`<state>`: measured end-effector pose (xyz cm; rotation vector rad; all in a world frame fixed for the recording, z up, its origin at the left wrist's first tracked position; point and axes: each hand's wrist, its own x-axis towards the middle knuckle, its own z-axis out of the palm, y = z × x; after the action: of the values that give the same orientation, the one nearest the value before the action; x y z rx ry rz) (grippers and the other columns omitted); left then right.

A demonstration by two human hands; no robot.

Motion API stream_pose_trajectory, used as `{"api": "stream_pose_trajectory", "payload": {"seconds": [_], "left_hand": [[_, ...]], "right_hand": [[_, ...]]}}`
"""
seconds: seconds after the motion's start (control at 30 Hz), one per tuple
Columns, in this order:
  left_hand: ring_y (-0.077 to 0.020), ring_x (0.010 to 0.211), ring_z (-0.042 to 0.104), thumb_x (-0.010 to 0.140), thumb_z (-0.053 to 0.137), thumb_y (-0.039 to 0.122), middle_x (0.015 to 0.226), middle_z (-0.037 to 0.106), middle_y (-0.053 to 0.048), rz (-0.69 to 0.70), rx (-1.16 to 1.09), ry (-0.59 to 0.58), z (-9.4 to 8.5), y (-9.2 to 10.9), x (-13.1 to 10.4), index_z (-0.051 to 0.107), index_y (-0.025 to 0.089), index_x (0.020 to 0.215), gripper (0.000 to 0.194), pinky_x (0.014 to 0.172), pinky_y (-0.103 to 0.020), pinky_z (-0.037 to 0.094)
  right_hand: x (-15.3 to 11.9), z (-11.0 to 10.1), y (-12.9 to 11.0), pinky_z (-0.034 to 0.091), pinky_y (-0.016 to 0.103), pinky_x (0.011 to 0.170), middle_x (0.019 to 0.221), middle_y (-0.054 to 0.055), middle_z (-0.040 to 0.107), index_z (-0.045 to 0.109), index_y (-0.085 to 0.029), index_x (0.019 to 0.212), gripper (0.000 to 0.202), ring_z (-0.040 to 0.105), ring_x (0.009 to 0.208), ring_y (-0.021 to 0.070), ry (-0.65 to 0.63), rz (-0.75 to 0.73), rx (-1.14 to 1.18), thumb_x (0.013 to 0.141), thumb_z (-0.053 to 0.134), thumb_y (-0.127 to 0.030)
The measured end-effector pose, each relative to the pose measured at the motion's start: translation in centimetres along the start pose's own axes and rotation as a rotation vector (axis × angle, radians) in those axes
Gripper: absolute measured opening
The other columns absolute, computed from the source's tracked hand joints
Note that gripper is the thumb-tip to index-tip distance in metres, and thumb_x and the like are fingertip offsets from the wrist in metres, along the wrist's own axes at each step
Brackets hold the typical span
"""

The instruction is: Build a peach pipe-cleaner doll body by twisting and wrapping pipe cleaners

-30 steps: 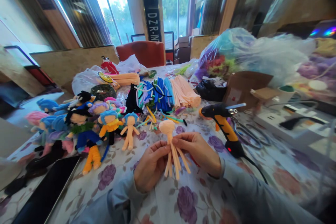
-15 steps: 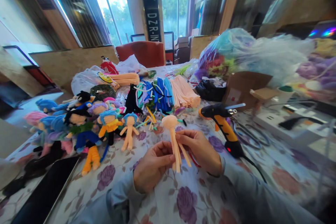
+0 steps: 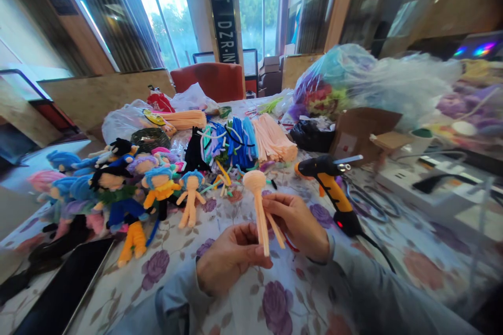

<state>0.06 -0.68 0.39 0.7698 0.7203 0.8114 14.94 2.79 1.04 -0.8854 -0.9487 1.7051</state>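
Held upright above the tablecloth is a peach pipe-cleaner doll body, with a round head and several long strips hanging below it. My right hand pinches it just under the head, thumb and fingers closed on the strips. Lower down, my left hand has its fingers closed around the bottom ends of the strips. To the left of my hands stands a bare peach doll with blue hair. On the right rests a yellow and black hot glue gun, a glue stick poking from its back and a red light lit.
Several finished dolls crowd the left, behind a dark tablet. Bundles of blue pipe cleaners and peach pipe cleaners lie at the back. A cardboard box and plastic bags fill the right rear.
My left hand has slid slightly down the strips, toward their lower ends. My right hand keeps its pinch under the head. The whole view has shifted a little.
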Motion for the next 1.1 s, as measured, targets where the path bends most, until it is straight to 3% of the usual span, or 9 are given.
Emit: {"api": "stream_pose_trajectory", "payload": {"seconds": [0.3, 0.53, 0.83, 1.1], "left_hand": [[-0.0111, 0.055, 0.058, 0.056, 0.078, 0.011, 0.065, 0.066, -0.004, -0.031, 0.02, -0.019, 0.11, 0.01, -0.08, 0.069, 0.011, 0.068, 0.015, 0.056, -0.023, 0.05], [-0.0174, 0.07, 0.063, 0.068, 0.063, 0.009, 0.074, 0.067, -0.006, 0.043, -0.145, -0.041, -0.12, 0.35, 0.05, 0.065, 0.013, 0.081, 0.014, 0.072, -0.031, 0.048], [-0.0147, 0.066, 0.062, 0.074, 0.063, 0.012, 0.073, 0.066, -0.003, 0.15, -0.155, 0.141, -0.32, 0.47, 0.46, 0.064, 0.013, 0.081, 0.008, 0.066, -0.027, 0.048], [-0.0089, 0.058, 0.059, 0.069, 0.073, 0.014, 0.067, 0.064, 0.0, 0.149, -0.194, 0.171, 0.05, 0.51, 0.37, 0.062, 0.014, 0.075, 0.012, 0.062, -0.021, 0.048]], "right_hand": [[-0.25, 0.33, -0.16, 0.038, 0.022, 0.043, 0.051, -0.003, 0.06, 0.064, -0.015, 0.065, 0.017, 0.051, 0.042, 0.0092, -0.013, 0.01, -0.001, 0.066, 0.07, -0.031], [-0.14, 0.01, -0.1, 0.036, 0.022, 0.042, 0.052, -0.002, 0.059, 0.066, -0.015, 0.067, 0.019, 0.049, 0.043, 0.0096, 0.046, -0.029, -0.125, 0.065, 0.069, -0.033], [-0.35, 0.3, 0.12, 0.036, 0.022, 0.044, 0.051, -0.003, 0.058, 0.071, -0.016, 0.071, 0.015, 0.047, 0.044, 0.0094, -0.023, -0.042, -0.271, 0.067, 0.065, -0.029], [-0.17, 0.06, 0.38, 0.036, 0.021, 0.045, 0.055, -0.002, 0.062, 0.074, -0.017, 0.079, 0.017, 0.047, 0.046, 0.009, -0.044, -0.065, -0.333, 0.07, 0.065, -0.029]]}}
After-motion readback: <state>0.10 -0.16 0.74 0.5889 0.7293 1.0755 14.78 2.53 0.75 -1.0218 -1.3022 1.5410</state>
